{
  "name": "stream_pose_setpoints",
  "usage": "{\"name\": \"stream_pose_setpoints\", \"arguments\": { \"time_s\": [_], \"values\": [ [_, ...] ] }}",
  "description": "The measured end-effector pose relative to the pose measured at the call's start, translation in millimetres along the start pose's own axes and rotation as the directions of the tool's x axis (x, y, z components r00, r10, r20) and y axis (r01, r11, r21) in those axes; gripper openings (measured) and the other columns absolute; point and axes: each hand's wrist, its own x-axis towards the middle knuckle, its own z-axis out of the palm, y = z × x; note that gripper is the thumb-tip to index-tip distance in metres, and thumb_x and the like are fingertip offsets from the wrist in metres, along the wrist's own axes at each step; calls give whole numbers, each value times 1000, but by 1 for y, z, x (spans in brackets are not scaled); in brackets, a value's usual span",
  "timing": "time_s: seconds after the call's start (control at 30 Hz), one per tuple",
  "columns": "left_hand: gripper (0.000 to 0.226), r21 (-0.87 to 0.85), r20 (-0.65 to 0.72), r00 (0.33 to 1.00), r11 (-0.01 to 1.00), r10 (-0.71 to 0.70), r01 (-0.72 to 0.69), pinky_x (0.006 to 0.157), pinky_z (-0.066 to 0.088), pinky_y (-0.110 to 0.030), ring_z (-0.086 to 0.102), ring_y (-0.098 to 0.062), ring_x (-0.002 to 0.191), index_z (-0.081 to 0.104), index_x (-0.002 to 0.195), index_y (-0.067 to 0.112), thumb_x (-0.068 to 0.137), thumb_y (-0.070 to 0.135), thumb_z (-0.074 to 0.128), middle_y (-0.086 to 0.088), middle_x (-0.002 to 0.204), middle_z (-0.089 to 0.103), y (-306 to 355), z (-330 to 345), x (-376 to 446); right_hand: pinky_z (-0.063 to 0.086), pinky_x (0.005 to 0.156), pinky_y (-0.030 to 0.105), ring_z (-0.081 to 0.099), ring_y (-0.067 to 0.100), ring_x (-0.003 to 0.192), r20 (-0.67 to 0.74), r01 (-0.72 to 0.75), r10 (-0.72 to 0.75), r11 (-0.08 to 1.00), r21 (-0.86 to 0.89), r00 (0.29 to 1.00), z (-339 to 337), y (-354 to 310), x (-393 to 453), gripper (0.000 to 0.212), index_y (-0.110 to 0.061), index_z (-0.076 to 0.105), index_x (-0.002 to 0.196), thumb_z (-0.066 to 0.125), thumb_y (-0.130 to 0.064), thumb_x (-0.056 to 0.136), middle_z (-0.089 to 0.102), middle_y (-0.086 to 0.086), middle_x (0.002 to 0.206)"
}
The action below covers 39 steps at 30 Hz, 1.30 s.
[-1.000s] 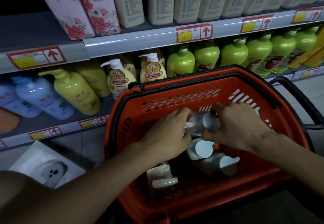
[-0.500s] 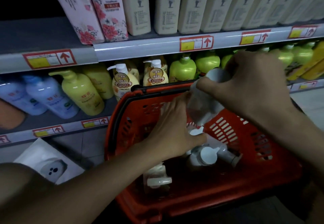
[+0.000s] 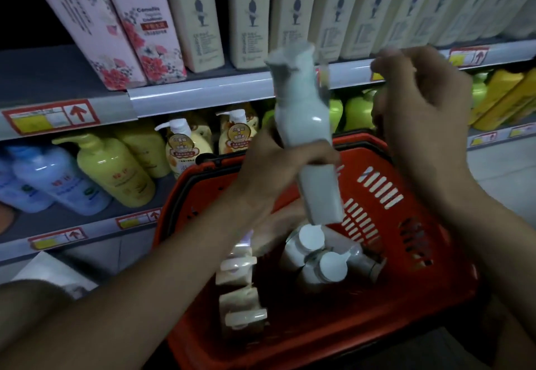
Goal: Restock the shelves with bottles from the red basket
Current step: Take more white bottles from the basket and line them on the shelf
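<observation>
The pale bottle (image 3: 301, 114) gripped by the left hand (image 3: 272, 166) looks like smooth, glossy plastic, as do the yellow pump bottles (image 3: 116, 172) on the lower shelf, while the red basket (image 3: 406, 224) is perforated plastic (rather matt) and the shelf edge (image 3: 203, 97) smooth grey metal.

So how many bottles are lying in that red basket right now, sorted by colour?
White bottles: 3
Beige bottles: 2
Total showing in the red basket: 5
Not counted: the white bottle that the left hand holds above it.
</observation>
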Motion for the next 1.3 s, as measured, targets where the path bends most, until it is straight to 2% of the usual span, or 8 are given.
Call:
{"name": "stream_pose_setpoints", "arguments": {
  "time_s": [0.07,0.13,0.2,0.33,0.57,0.93,1.13,1.3],
  "values": [
    [65,-220,110,990,969,-90,113,89,56,-43,64,-30,95,67,113,-1,50,18,71,-15,104,68,25,-11,1,51,72,41,63,13,70,266,-268,229,956,122,936,-4,10,6,40,-11,73,94,66,-50,86,68,-2,72],
    [64,-409,226,970,895,-89,178,105,47,-52,59,-35,104,61,122,-2,60,14,54,-20,113,62,46,-22,-3,56,85,37,71,13,88,667,-534,336,839,109,665,0,12,-6,46,-11,74,103,69,-51,80,77,-2,93],
    [63,-487,263,963,855,-50,177,99,51,-48,60,-34,102,59,122,3,61,13,46,-17,111,64,61,-35,-7,59,84,35,73,22,94,823,-666,335,742,69,459,9,8,-27,54,-5,73,110,73,-47,76,78,13,107],
    [62,-395,204,976,905,-79,156,109,46,-50,63,-34,110,63,125,4,65,12,50,-17,121,67,90,-52,-15,60,76,34,73,21,86,728,-625,274,735,263,628,27,-11,-52,38,-7,75,100,73,-36,76,78,13,98],
    [52,269,58,994,958,89,-102,89,59,-40,74,-22,103,64,127,16,79,31,79,-3,116,76,138,-55,-62,57,95,46,70,31,113,582,-515,171,699,497,795,24,-74,-52,40,-10,65,127,66,-23,90,74,12,120],
    [36,326,-35,900,857,434,-400,90,60,-35,73,-17,105,69,118,17,84,9,78,-2,116,76,254,-42,-133,58,88,37,76,18,99,522,-182,-79,884,431,849,-26,-209,-20,45,-20,77,111,68,-50,79,80,0,104],
    [47,371,-72,858,812,509,-451,81,58,-20,71,-2,103,61,122,37,86,11,77,19,111,74,251,-46,-141,62,82,35,77,16,92,475,-126,-84,911,393,876,-17,-216,-26,46,-17,73,114,78,-34,72,81,0,96],
    [61,296,-78,893,866,443,-404,80,55,-15,72,-1,98,61,117,39,78,-5,79,26,98,76,231,-58,-129,53,67,7,75,4,72,298,-108,-12,918,383,954,30,-195,-38,29,-25,74,92,81,-8,70,81,2,90]
  ]
}}
